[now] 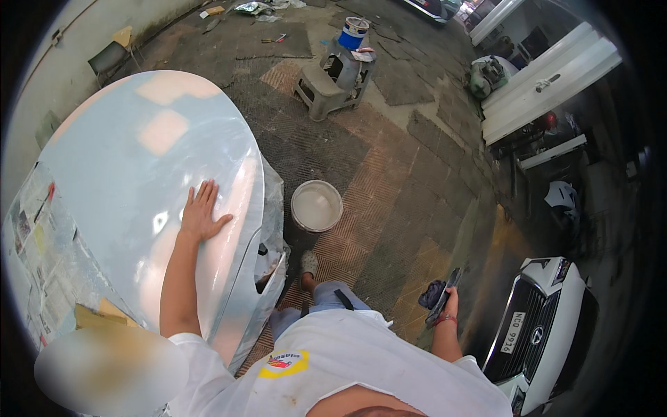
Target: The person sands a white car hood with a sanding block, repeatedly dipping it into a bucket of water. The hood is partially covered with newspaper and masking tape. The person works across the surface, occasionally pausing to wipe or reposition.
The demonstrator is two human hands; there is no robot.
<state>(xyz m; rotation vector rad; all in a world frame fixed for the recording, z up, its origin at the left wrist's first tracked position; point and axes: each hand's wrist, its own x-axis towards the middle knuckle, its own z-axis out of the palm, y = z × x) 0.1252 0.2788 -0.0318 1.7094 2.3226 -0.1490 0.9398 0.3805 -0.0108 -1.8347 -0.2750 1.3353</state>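
My left hand (200,217) lies flat with fingers spread on a car hood (118,153). The hood is pale blue-grey with pinkish patches and a wet-looking shine. Out to the right, my right hand (450,307) is closed around a dark flat block (442,300), held away from the hood. A bunched dark cloth (431,295) shows against the block; I cannot tell whether the fingers grip it too. Beside the hood's right edge, a round bucket (317,206) of cloudy whitish liquid stands on the floor.
Newspaper and plastic masking (48,257) cover the area left of the hood. Grey plastic stools (326,90) stand ahead, with a blue-and-white can (353,33) on top. A white car (531,333) is at right. Patchy mats (389,160) cover the floor. A blurred oval hides the lower left.
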